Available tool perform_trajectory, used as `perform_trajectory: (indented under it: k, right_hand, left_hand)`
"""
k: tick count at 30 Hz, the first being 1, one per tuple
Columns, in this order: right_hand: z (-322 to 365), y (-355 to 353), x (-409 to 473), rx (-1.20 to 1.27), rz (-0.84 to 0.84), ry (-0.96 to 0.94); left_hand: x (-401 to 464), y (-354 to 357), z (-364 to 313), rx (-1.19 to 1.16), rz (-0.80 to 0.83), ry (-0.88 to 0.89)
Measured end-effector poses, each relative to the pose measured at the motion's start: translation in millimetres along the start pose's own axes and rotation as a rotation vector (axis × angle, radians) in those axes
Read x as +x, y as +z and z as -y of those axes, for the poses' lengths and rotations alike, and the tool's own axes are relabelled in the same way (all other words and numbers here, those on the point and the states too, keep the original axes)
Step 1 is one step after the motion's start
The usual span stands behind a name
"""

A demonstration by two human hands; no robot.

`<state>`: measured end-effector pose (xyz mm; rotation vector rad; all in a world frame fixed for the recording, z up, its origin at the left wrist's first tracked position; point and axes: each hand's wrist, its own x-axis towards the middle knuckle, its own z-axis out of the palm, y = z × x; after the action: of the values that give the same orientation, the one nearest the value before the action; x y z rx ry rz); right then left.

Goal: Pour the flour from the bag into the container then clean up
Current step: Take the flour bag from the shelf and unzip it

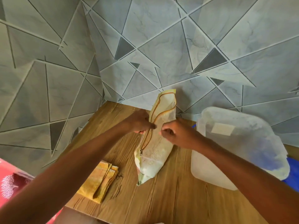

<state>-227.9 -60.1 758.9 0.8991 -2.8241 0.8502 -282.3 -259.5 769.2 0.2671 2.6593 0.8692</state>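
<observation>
1. Pale yellow zippered plastic flour bag (153, 149) stands mid-table on the wooden tabletop (169, 199), zipper partly open.
2. Left hand (139, 122) pinches the left zipper edge; right hand (174, 133) pinches the right.
3. Translucent lidded plastic container (239, 147) just right; folded yellow cloth (100, 181) left.

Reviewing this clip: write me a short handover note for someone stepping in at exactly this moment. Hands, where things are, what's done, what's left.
Left hand pinches one side of the bag mouth; right hand pinches the other side.
Bag stands on the table, zipper open along most of its length, flour visible inside.
Container sits to the right of the bag, lid on.
Folded cloth lies left of the bag.
Done: bag nearly opened.
Left: take off the lid, pour the flour, clean up.
</observation>
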Motion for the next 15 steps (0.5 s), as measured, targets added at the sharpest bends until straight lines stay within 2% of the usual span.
perform_trajectory:
  k: [5,10,15]
  right_hand:
    - [-47,-10,25,-0.130,-0.055,0.022]
    - [-61,-12,56,-0.405,0.053,-0.026]
    - [-59,-2,75,-0.558,0.192,-0.078]
  left_hand:
    - [-46,1,9,0.016,0.058,0.014]
    - [-66,17,18,0.084,-0.026,0.131]
    - [-72,11,27,0.059,-0.030,0.103]
